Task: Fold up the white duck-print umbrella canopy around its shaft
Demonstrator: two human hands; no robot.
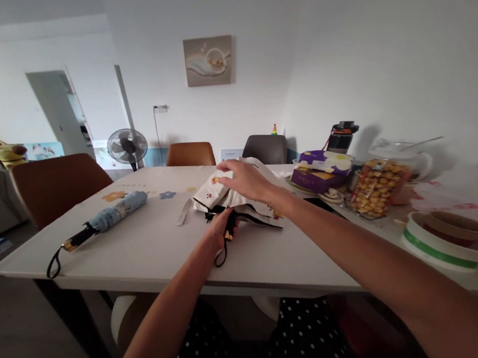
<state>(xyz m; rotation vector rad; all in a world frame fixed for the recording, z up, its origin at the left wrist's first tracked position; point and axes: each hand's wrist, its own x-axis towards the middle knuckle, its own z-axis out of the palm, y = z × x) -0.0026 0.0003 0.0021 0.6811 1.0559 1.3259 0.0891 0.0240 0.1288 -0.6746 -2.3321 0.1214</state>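
Note:
A cream folding umbrella [212, 198] with small printed figures lies half gathered on the white table [150, 247]. My left hand [223, 225] is closed round its black handle, whose wrist loop hangs toward the table edge. My right hand [245, 180] rests on top of the canopy with fingers curled over the folded cloth, pressing it down. A loose strap of the umbrella trails to the left of the canopy. A second, light blue folded umbrella [111, 217] with a black handle and loop lies apart at the table's left.
To the right stand a purple box [317, 174], a clear jar of yellow snacks [374, 188], a black bottle [341, 135] and a white-and-green round dish [455, 241]. Brown chairs [56, 184] ring the table; a fan [127, 146] stands behind.

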